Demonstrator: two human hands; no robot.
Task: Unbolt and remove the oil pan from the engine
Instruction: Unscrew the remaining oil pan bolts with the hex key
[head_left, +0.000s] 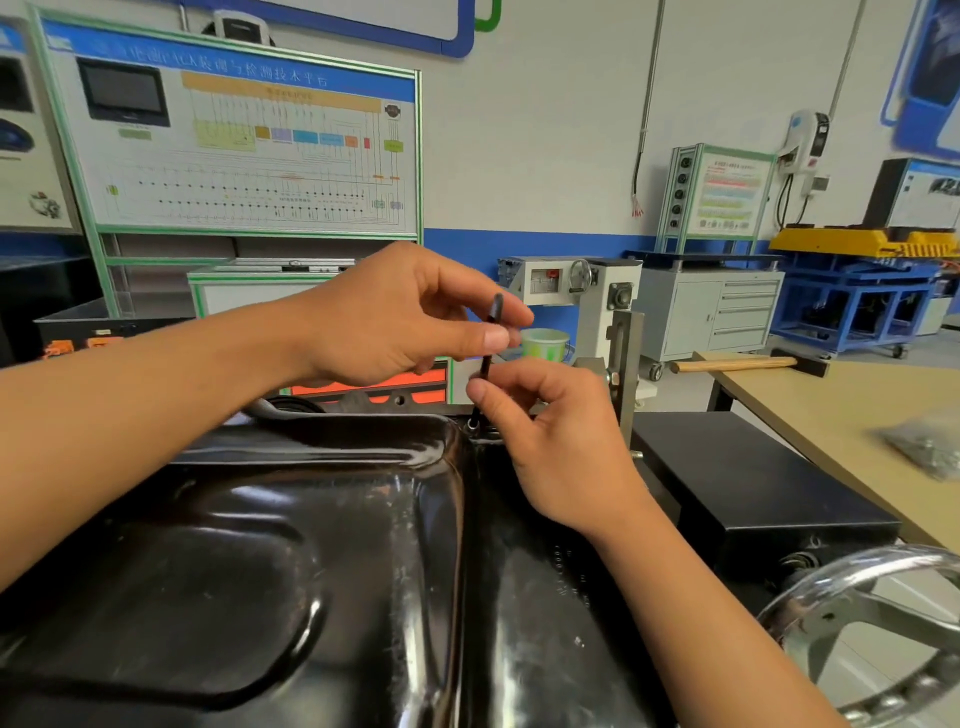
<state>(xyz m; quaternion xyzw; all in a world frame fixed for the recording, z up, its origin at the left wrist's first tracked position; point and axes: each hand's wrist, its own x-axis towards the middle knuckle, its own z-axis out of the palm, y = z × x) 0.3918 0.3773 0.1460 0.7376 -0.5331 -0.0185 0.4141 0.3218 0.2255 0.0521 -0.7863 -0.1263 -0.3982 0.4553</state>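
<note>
— Glossy black pressed-metal oil pan (311, 545) right under the camera, yes?

— Yes. It lies with its domed bottom upward and fills the near foreground. What it sits on is hidden beneath it.

— And the hands?

— Both are at the pan's far right corner, on a thin black rod (491, 338) that stands nearly upright. The left hand (395, 322) is the higher one, and its grip pinches the rod's upper part between thumb and forefinger. The right hand (550, 431) is just below, its grip pinching the lower part with its fingertips. The rod's lower end reaches down to the pan's rim at that corner. I cannot tell whether the rod is a tool or a long bolt.

— Anything else close by?

— A chrome spoked handwheel (841, 577) at the lower right, and a matt black box (753, 478) beside the pan. Beyond the box is a tan wooden tabletop (831, 405) with a wooden-handled hammer (737, 365) at its far edge and a clear bag of small metal parts (924, 447) nearer the right side.
</note>
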